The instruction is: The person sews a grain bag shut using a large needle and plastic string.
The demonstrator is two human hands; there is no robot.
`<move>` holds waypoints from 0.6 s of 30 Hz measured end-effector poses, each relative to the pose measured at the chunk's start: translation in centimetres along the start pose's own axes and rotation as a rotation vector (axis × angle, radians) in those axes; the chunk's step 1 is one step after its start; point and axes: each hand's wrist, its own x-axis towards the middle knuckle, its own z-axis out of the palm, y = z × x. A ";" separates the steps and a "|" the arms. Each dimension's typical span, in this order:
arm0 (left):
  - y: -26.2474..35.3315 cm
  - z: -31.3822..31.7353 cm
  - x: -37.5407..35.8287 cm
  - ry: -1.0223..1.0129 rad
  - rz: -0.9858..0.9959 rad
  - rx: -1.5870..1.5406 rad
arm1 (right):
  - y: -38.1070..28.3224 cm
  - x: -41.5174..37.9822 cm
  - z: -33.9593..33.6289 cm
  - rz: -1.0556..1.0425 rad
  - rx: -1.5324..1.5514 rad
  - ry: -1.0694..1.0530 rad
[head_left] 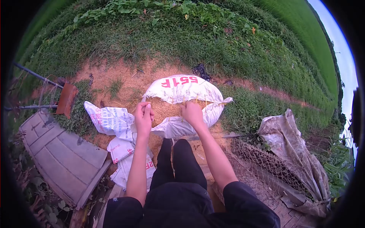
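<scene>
The ground [110, 70] is brown dirt with straw-coloured bits all over it and green grass [159, 41] around. A fat white sack [178, 85] with red marks lies on the dirt, its side open. Flat white sacks [118, 121] lie in a messy heap beside it. A black scrap [200, 71] lies just behind the fat one.

The fingertips of the bare right hand [192, 113] are hidden by its knuckles, so its grip on the white woven sack with red lettering [180, 91] cannot be confirmed. The fine blue print on the crumpled white plastic sack [114, 119] is too small to be read. The slanting blue-grey metal bar [38, 76] is cut off by the dark round border.
</scene>
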 end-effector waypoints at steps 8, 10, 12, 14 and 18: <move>-2.4 0.4 2.6 0.032 -0.040 0.012 | 0.8 -4.0 -0.2 -0.032 0.041 0.068; -3.0 1.1 3.6 0.021 -0.049 0.001 | 0.9 -5.2 -0.6 0.055 0.076 0.044; -3.7 2.0 4.3 0.024 -0.025 0.087 | 1.2 -6.7 0.2 0.051 0.102 0.046; -5.3 1.9 5.1 0.064 -0.026 0.093 | 1.7 -7.6 0.8 0.054 0.126 0.053; -6.0 0.3 5.7 0.229 0.003 0.156 | 1.5 -8.1 1.6 0.080 0.240 0.128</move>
